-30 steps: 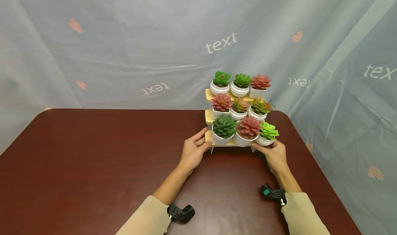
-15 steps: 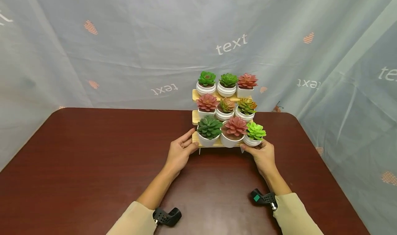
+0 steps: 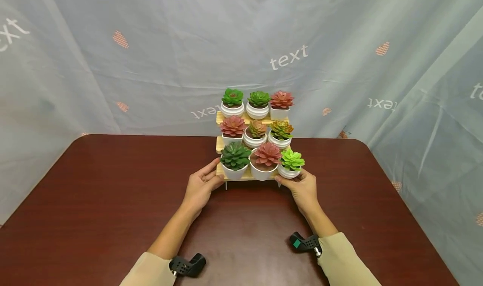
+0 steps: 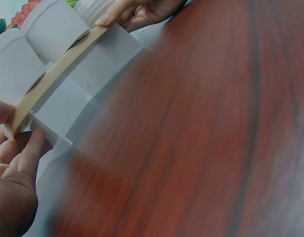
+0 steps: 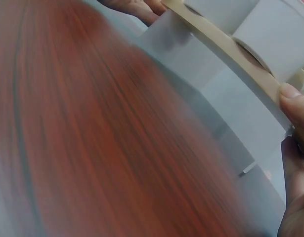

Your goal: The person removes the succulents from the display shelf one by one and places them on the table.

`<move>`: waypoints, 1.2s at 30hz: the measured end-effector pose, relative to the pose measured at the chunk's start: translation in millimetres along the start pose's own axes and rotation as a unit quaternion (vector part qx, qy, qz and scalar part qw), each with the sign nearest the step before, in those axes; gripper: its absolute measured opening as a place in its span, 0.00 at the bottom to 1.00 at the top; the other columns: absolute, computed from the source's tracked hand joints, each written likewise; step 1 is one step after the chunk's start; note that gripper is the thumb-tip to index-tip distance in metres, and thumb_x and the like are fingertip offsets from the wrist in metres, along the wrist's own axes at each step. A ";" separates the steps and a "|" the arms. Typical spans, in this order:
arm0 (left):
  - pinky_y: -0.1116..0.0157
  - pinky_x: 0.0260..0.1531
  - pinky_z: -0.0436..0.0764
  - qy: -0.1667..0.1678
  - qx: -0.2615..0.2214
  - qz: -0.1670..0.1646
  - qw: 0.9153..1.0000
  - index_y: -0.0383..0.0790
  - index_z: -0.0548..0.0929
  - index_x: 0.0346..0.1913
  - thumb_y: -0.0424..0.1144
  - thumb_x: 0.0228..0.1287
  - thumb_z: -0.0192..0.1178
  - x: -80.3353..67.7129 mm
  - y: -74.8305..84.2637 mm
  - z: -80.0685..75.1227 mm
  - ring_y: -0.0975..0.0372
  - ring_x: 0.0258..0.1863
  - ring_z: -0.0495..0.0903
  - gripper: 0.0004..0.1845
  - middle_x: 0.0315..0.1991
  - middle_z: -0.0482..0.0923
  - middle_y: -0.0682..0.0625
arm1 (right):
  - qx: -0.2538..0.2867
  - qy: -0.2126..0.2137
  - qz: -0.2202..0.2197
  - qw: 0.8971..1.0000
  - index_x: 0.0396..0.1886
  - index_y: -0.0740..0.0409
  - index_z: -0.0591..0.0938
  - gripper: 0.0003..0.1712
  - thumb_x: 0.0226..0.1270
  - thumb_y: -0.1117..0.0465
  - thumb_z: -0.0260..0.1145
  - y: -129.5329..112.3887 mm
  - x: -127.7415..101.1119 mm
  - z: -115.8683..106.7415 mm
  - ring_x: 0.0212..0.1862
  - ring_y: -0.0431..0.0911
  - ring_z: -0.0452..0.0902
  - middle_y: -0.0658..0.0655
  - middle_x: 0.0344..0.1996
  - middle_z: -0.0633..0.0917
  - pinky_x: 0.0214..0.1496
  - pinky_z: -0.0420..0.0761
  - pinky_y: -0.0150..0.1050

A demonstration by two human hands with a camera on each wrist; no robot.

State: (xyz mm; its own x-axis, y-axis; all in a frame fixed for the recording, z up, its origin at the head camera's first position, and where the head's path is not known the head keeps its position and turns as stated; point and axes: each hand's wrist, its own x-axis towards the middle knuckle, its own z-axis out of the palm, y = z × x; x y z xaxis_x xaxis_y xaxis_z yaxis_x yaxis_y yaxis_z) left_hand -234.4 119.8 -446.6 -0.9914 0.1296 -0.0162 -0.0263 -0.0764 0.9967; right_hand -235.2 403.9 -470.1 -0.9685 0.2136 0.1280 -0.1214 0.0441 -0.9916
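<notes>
- My left hand (image 3: 200,186) and right hand (image 3: 300,187) each had a grip clamped on the bottom tier of the plant stand (image 3: 241,176).
- It stood mid-worktop (image 3: 94,202), all pots seated; letting go remained.

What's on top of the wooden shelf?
Nine little plants in white pots stand on the shelf, three on each step. The front row has a dark green plant, a red plant and a light green plant. The front pots partly hide the pots behind them.
</notes>
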 end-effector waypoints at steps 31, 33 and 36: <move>0.75 0.50 0.85 0.017 0.051 0.025 0.998 0.34 0.60 0.78 0.33 0.75 0.57 -5.1 -5.3 4.7 0.77 0.49 0.84 0.32 0.61 0.81 0.43 | 0.026 -0.038 -0.032 0.998 0.51 0.68 0.85 0.28 0.46 0.73 0.82 3.3 5.3 -5.7 0.39 0.36 0.84 0.63 0.44 0.88 0.36 0.86 0.26; 0.75 0.51 0.85 0.012 0.063 0.037 0.997 0.34 0.59 0.78 0.34 0.76 0.56 -6.5 -7.6 4.8 0.79 0.51 0.82 0.33 0.67 0.74 0.35 | 0.023 -0.047 -0.035 0.998 0.52 0.68 0.84 0.29 0.46 0.74 0.81 4.0 5.6 -7.3 0.40 0.36 0.84 0.64 0.44 0.87 0.39 0.87 0.27; 0.77 0.53 0.83 0.008 0.076 0.044 0.996 0.34 0.56 0.79 0.36 0.77 0.55 -7.0 -10.6 5.8 0.82 0.53 0.79 0.33 0.71 0.68 0.31 | 0.032 -0.065 -0.040 0.997 0.60 0.65 0.80 0.35 0.49 0.74 0.80 4.4 6.2 -10.1 0.46 0.37 0.84 0.65 0.51 0.85 0.46 0.88 0.29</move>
State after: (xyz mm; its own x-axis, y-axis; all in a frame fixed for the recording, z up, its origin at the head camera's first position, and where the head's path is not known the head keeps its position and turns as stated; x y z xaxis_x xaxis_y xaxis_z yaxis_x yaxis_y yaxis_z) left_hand -226.4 125.4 -456.6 -0.9911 0.1126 0.0714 0.0789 0.0643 0.9948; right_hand -239.5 415.2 -473.5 -0.9748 0.0830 0.2069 -0.2083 -0.0083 -0.9780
